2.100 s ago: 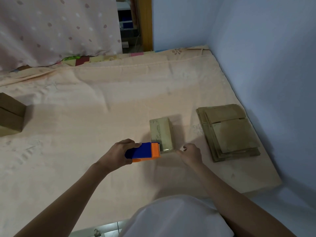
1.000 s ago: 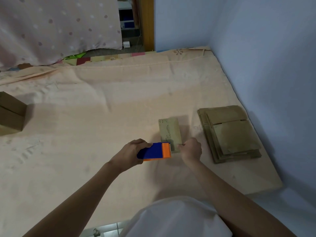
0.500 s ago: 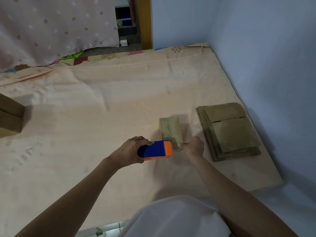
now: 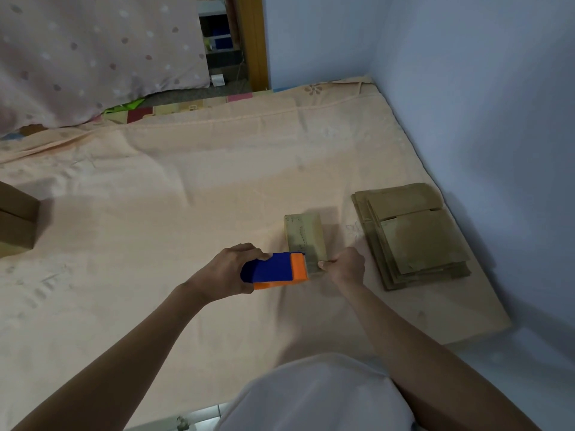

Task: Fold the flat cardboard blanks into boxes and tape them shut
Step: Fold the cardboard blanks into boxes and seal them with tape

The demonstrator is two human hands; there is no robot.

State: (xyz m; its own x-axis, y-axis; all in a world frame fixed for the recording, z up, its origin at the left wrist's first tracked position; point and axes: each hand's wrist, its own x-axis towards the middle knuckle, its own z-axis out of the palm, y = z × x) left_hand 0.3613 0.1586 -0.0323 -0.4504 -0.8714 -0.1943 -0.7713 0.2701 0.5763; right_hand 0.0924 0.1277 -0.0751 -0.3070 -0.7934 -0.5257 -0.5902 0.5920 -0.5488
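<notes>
While the left hand point(image 4: 228, 272) grips the blue and orange tape dispenser point(image 4: 273, 270), its orange end touches the near end of the small folded box point(image 4: 303, 236), probably so that tape can go over the closing flap. The right hand point(image 4: 345, 265) pinches the near corner of this box with curled fingers; I judge that it steadies the box against the pull of the dispenser, because the bed sheet point(image 4: 155, 213) under it is soft. This box lies on the sheet in front of the person, just left of the stack of flat blanks point(image 4: 413, 234), which waits near the right hand, close to the wall point(image 4: 482, 104). I count one box in work, one dispenser and one stack; how many blanks are in it I cannot tell. At the far left edge, two more brown boxes point(image 4: 17, 222) seem to stand, one upon the other, well apart.
</notes>
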